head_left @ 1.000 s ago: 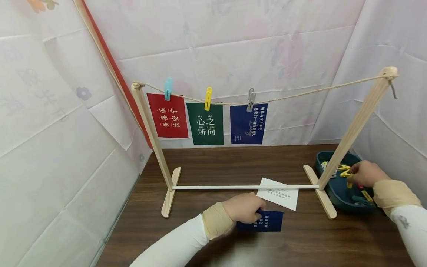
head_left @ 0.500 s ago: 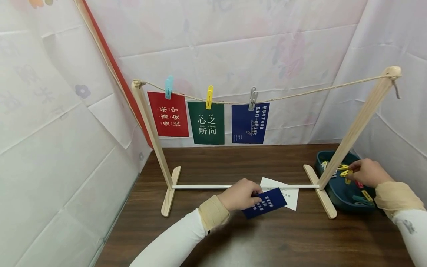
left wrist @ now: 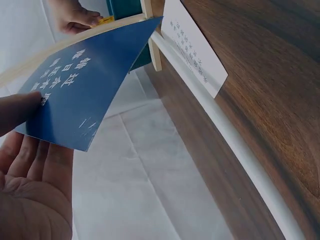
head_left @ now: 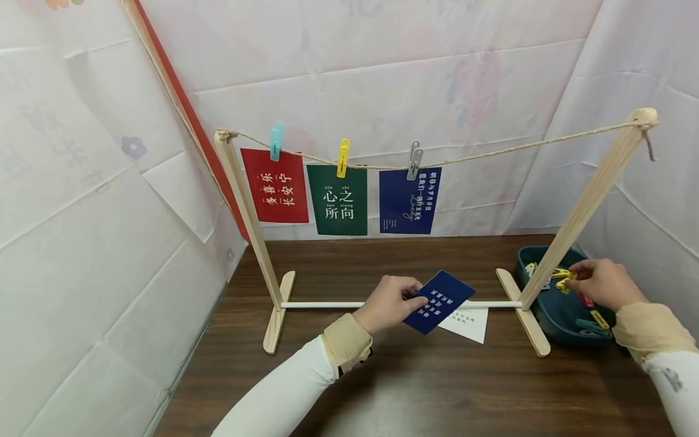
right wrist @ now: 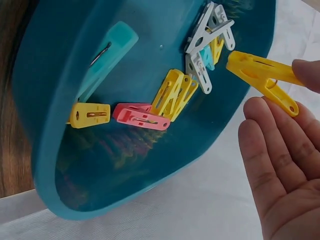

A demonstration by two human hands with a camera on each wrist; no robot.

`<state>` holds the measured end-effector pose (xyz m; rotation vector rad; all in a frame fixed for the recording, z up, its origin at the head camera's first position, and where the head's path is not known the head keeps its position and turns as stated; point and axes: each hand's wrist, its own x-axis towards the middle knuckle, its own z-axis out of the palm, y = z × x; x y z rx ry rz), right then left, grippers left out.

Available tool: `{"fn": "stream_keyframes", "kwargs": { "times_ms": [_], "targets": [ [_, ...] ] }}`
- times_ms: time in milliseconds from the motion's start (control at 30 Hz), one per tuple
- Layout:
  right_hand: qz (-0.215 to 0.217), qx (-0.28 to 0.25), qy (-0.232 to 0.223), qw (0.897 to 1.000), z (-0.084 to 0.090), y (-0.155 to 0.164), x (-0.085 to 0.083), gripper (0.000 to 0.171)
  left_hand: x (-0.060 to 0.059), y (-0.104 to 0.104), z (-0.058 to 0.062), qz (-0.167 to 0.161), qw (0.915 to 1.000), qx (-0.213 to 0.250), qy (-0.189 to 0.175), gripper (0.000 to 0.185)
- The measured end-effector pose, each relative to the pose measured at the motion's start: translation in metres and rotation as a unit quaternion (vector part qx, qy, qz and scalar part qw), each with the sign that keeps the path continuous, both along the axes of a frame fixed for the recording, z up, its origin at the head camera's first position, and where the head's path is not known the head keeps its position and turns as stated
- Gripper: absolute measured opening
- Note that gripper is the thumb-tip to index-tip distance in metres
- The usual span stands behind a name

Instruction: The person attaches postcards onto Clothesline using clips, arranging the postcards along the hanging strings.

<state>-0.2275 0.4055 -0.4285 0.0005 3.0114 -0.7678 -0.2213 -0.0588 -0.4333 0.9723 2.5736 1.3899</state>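
Blue card (head_left: 439,301) is being lifted off the table (head_left: 382,388) by the left hand (head_left: 389,301), thumb on top and fingers (left wrist: 35,170) under, tilted up just above the rack's white crossbar (head_left: 322,305) and partly over the white card (head_left: 468,321) lying flat on the table. Wooden rack (head_left: 248,224) is standing mid-table with twine (head_left: 491,153) sagging between its posts; red card (head_left: 275,186), green card (head_left: 337,200) and another blue hanging card (head_left: 409,201) are already pegged on the left half. Teal tray (head_left: 557,315) is sitting at the right edge behind the right post (head_left: 584,209), holding loose pegs. Right hand (head_left: 603,283) is pinching a yellow peg (right wrist: 262,77) between thumb and fingertip, other fingers relaxed, just above the tray. Step looks like pick-up of card and peg together, both in hand, neither at the twine yet. Next move likely needs both hands rising to the bare right stretch of twine, card top edge against it, peg squeezed open over both. Open room: right half of twine is free, plenty of air above table. Watch the right post between tray and line, and the crossbar under the card
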Motion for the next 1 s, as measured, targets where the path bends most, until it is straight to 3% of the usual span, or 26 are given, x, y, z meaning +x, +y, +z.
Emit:
{"fn": "stream_keyframes", "kwargs": {
  "times_ms": [367,567,1000],
  "targets": [
    [-0.019,-0.005,0.083,0.996,-0.002,-0.005,0.014,0.040,-0.001,0.002,-0.001,0.059,0.9971,0.047,-0.007,0.006],
    [-0.039,-0.007,0.129,0.991,0.000,-0.011,0.020,0.035,-0.003,0.002,-0.003,0.066,0.9939,0.088,-0.002,0.007],
    [-0.076,-0.020,0.171,0.982,0.009,-0.026,0.031,0.032,-0.003,0.008,0.002,0.070,0.9882,0.136,0.000,0.008]
  ]
}}
